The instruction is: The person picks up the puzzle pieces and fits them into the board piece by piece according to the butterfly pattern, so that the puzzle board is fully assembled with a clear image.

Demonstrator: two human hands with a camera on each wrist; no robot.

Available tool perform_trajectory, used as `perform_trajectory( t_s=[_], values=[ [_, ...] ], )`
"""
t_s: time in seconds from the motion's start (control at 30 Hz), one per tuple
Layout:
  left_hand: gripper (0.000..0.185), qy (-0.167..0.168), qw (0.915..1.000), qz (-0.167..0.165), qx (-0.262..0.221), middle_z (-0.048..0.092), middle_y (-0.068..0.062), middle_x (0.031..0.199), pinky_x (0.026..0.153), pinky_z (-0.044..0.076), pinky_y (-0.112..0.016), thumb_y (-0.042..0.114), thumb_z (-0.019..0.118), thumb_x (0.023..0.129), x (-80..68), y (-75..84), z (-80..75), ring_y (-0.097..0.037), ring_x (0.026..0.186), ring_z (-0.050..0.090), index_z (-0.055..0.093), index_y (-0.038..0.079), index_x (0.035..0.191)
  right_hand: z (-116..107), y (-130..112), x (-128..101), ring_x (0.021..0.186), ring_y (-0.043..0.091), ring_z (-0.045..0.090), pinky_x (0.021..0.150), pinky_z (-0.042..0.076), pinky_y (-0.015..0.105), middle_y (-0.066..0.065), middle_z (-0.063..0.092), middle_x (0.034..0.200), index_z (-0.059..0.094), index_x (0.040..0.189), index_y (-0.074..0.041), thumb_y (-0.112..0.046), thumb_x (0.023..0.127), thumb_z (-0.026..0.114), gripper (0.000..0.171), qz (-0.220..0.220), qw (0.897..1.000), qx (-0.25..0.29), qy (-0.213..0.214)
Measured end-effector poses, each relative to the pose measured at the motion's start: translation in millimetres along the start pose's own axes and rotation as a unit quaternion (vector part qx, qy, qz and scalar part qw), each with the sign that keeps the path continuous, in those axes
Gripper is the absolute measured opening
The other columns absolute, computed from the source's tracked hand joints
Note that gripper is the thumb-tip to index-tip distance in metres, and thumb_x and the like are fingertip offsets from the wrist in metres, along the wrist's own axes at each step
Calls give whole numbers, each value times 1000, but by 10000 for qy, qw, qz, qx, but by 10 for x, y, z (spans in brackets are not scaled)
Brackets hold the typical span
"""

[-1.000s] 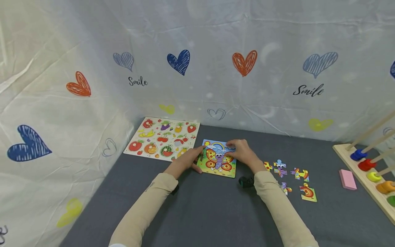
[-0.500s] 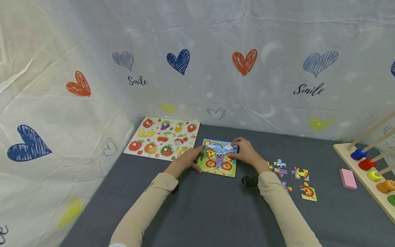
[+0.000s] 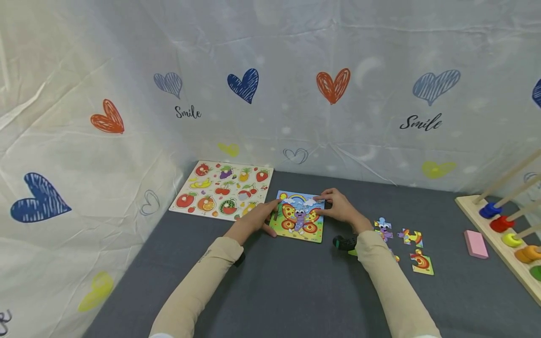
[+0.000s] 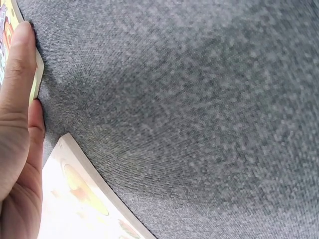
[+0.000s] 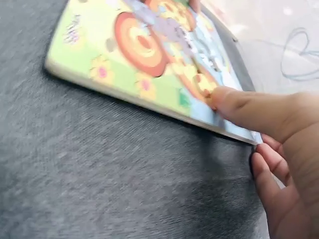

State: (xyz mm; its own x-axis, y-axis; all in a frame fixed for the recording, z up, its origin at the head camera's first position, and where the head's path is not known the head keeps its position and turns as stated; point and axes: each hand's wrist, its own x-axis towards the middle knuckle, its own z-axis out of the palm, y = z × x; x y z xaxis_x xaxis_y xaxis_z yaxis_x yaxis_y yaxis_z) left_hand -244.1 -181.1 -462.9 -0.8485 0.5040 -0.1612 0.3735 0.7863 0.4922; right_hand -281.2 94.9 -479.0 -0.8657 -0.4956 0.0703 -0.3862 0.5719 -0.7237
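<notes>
A butterfly puzzle board (image 3: 299, 218) lies on the grey table (image 3: 296, 291). My left hand (image 3: 258, 218) lies with straight fingers along the board's left edge; in the left wrist view a finger (image 4: 15, 94) presses against that edge (image 4: 36, 74). My right hand (image 3: 339, 209) pinches the board's right edge. In the right wrist view its thumb (image 5: 244, 107) lies on top of the board (image 5: 144, 55) and the other fingers (image 5: 269, 184) curl beside the edge.
A fruit peg puzzle (image 3: 221, 189) lies left of the board, close to my left hand. Loose puzzle pieces (image 3: 412, 237) lie right of my right forearm. A pink block (image 3: 475, 244) and a wooden ring rack (image 3: 498, 234) stand at the far right. A heart-print sheet hangs behind.
My right hand slid from the board's top middle to its right edge. The left hand has stayed in place.
</notes>
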Motion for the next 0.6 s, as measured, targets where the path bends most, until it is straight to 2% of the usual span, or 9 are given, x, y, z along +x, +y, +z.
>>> perform_trajectory(
  t_s=[0.13, 0.33, 0.5, 0.6],
  values=[
    [99, 9, 10000, 15, -41, 49, -1, 104, 73, 40, -28, 26, 82, 60, 3, 5, 9, -14, 76, 46, 26, 6, 140, -24, 10, 21, 109, 37, 42, 92, 36, 47, 22, 39, 121, 61, 115, -2, -16, 76, 72, 43, 38, 9999, 87, -68],
    [100, 9, 9998, 192, 55, 51, -6, 106, 75, 40, -31, 25, 81, 60, -25, 34, 9, -17, 76, 47, 25, 3, 140, -10, 10, 39, 108, 34, 46, 89, 37, 47, 19, 49, 120, 60, 116, -1, -16, 71, 77, 51, -343, 9992, 115, 176],
    [100, 70, 9996, 232, 170, 52, -7, 106, 75, 40, -31, 26, 81, 60, -31, 41, 0, -17, 76, 46, 26, 3, 140, 9, 26, 34, 106, 27, 52, 90, 38, 43, 11, 60, 112, 64, 112, -5, -20, 69, 78, 48, -210, 9989, 235, 349],
    [100, 77, 9996, 226, 138, 51, -7, 105, 75, 39, -31, 25, 82, 59, -30, 41, -6, -17, 75, 46, 26, 3, 139, 13, 38, 38, 101, 25, 53, 88, 38, 43, 8, 63, 105, 66, 107, -7, -23, 69, 77, 43, -288, 9990, 110, 336]
  ],
)
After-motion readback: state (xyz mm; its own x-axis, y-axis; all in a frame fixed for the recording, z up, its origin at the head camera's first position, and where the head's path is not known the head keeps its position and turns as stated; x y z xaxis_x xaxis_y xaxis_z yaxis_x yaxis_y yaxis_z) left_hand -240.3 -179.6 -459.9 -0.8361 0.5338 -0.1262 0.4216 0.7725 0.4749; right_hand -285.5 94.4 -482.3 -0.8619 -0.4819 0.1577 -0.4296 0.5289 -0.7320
